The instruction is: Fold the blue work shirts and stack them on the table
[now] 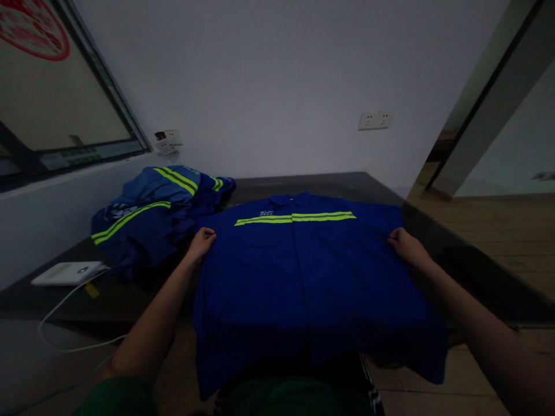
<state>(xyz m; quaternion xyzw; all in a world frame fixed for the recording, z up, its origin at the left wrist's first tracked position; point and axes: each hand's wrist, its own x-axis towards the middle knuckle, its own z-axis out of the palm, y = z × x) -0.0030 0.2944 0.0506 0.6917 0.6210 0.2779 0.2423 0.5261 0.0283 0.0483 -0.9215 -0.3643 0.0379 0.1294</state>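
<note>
A blue work shirt (303, 271) with a yellow-green reflective stripe across the chest lies spread flat, front up, on a dark table (338, 182); its lower hem hangs over the near edge. My left hand (200, 241) pinches the shirt's left edge near the shoulder, fingers curled on the cloth. My right hand (405, 245) grips the right edge at about the same height, fingers closed on the fabric.
A heap of similar blue garments (151, 214) with reflective stripes lies at the table's back left. A flat white device (67, 273) with a white cable (65, 323) sits on the left. Wall sockets (375, 120) are behind; a doorway and wooden floor (503, 225) are at right.
</note>
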